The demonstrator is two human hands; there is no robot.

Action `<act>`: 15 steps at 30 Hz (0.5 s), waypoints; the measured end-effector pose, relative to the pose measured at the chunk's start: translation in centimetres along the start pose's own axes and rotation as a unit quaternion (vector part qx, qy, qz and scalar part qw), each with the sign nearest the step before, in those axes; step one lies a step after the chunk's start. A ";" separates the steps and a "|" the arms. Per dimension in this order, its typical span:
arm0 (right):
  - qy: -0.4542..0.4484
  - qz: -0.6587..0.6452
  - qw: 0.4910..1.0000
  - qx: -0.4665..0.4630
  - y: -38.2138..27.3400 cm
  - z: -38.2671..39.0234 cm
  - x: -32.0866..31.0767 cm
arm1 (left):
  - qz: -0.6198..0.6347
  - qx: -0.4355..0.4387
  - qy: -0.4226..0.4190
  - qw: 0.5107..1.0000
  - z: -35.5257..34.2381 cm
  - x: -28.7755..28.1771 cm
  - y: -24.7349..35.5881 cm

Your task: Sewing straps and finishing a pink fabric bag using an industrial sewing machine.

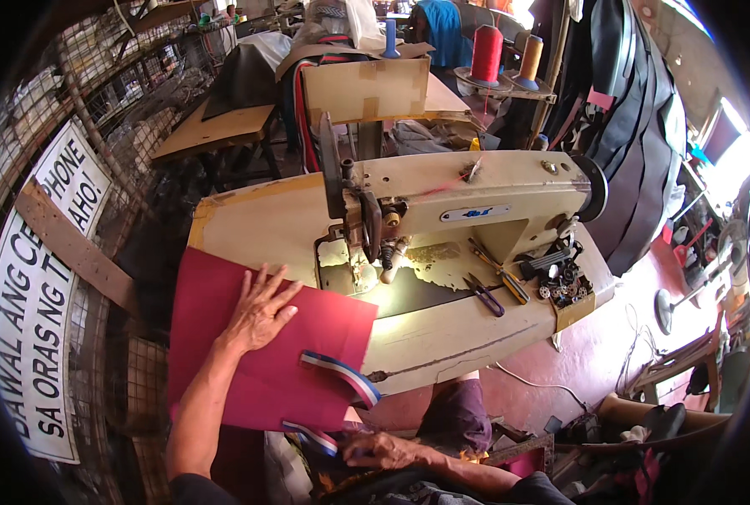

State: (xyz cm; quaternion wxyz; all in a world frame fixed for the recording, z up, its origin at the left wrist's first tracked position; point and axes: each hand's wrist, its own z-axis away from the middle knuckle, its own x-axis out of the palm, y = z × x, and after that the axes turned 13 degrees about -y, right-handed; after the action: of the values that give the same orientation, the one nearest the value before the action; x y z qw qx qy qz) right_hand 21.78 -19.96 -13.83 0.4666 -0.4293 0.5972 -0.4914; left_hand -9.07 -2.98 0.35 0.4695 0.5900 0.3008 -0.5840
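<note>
A sheet of dark red material (223, 353) hangs over the left front of the sewing machine table (442, 353). My left hand (261, 310) lies flat on it, fingers spread. Two striped bands in white, blue and red lie by its right side: one band (341, 374) curves over the edge, and another band (309, 437) sits by the lower corner. My right hand (383, 451) is low, over my lap, just right of that lower band. Its fingers are curled, and what they hold is in shadow. The sewing machine (476, 189) stands beyond the sheet, its lamp lighting the needle area.
Thread snips (484, 295), a screwdriver (510, 282) and a pile of bobbins (564, 282) lie at the table's right. Red and orange thread cones (487, 55) stand behind. Wire mesh with a white sign (34, 328) rises at left; dark material (636, 143) hangs at right.
</note>
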 end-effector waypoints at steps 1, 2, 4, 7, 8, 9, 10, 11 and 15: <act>0.022 0.016 1.000 -0.002 -0.4 -0.2 0.6 | -0.006 -0.032 0.014 0.999 1.1 0.1 -1.2; 0.043 0.031 0.999 -0.003 -0.7 -0.2 1.1 | -0.011 -0.064 0.028 0.997 2.1 0.3 -2.3; 0.061 0.030 0.996 0.053 -1.2 -1.0 0.1 | 0.005 -0.189 0.054 0.980 3.5 0.0 -3.8; 0.100 0.062 0.993 0.018 -4.3 -2.6 -1.1 | -0.032 -0.335 0.123 0.933 2.5 0.5 -6.3; 0.097 -0.008 0.995 0.001 -7.1 -3.8 -1.4 | -0.053 -0.375 0.135 0.916 3.1 0.1 -7.2; 0.097 -0.041 0.993 0.057 -8.9 -3.9 -1.6 | -0.049 -0.390 0.145 0.908 2.8 0.2 -7.9; 0.099 -0.068 0.987 0.112 -10.0 -3.9 -1.9 | -0.036 -0.433 0.139 0.890 2.0 -0.2 -7.5; 0.147 -0.046 0.984 0.089 -9.4 -4.2 -1.7 | -0.017 -0.471 0.127 0.873 1.1 -0.4 -7.2; 0.306 0.037 0.945 0.111 -10.0 -5.4 -1.0 | -0.109 -0.402 0.215 0.883 2.3 1.6 -9.3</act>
State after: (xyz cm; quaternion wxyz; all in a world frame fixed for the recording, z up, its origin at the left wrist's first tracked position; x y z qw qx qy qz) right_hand 17.20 -19.42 -3.33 0.3243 -0.1811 0.6682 -0.6446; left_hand -18.17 -1.81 -2.76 0.5233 0.4256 0.6657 -0.3191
